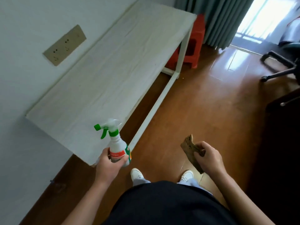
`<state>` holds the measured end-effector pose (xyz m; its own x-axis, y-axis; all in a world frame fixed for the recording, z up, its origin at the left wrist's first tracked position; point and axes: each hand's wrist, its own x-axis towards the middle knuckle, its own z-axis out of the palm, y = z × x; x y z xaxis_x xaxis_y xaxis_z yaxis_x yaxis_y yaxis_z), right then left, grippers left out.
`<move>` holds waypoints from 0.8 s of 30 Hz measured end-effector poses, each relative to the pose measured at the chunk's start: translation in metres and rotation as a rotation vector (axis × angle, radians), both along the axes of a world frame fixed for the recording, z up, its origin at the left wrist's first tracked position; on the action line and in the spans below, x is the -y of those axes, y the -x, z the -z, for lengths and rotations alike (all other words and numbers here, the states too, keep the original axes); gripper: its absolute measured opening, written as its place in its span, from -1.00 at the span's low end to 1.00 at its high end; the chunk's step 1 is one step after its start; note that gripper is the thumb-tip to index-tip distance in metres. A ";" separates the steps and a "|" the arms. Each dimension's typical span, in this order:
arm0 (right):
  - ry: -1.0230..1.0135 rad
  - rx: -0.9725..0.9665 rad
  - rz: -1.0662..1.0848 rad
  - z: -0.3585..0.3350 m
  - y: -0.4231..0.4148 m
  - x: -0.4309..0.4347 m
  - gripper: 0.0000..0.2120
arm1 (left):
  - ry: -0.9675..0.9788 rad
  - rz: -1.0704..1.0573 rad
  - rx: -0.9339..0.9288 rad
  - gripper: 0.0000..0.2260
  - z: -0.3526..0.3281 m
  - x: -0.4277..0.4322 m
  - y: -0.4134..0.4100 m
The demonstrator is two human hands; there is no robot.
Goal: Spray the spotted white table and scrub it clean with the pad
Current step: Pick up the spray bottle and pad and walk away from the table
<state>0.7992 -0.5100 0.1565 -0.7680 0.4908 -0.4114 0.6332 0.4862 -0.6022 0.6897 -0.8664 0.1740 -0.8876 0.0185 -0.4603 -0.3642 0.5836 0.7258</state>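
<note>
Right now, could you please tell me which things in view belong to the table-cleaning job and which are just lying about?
For the job: spray bottle in left hand; pad in right hand; white table.
Just lying about: red stool, office chair, wall socket plate, curtain.

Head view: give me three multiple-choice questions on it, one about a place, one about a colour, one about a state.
1. Where is the stool relative to the table? A on top of it; B at its near end; C at its far end.
2. What colour is the trigger of the spray bottle? A green; B blue; C black.
3. What state is the pad in? A lying on the table; B gripped in the right hand; C lying on the stool.
Answers: 1 C, it shows past the table's far end. 2 A, the trigger matches the green nozzle and collar. 3 B, the fingers curl round it.
</note>
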 end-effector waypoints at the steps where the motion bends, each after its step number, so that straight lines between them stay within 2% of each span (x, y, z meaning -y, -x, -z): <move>1: 0.001 0.002 0.018 0.002 -0.013 -0.017 -0.78 | 0.004 -0.005 0.003 -0.42 0.001 -0.013 -0.004; 7: -0.024 0.015 0.125 -0.001 -0.075 -0.110 -0.79 | 0.058 -0.066 0.009 -0.43 0.007 -0.098 -0.028; 12: -0.024 0.008 0.146 -0.007 -0.072 -0.169 -0.77 | 0.087 -0.071 0.046 -0.49 0.007 -0.147 -0.024; 18: -0.024 -0.060 0.217 -0.008 -0.032 -0.233 -0.79 | 0.149 0.047 0.051 -0.45 0.018 -0.217 0.031; 24: -0.050 0.053 0.344 -0.006 -0.007 -0.301 -0.77 | 0.148 0.208 0.097 -0.45 0.035 -0.337 0.113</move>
<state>0.8062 -0.2088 0.1629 -0.5328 0.7376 -0.4148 0.7945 0.2673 -0.5452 0.5769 -0.5296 0.1386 -0.8232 0.1219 -0.5545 -0.2896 0.7499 0.5947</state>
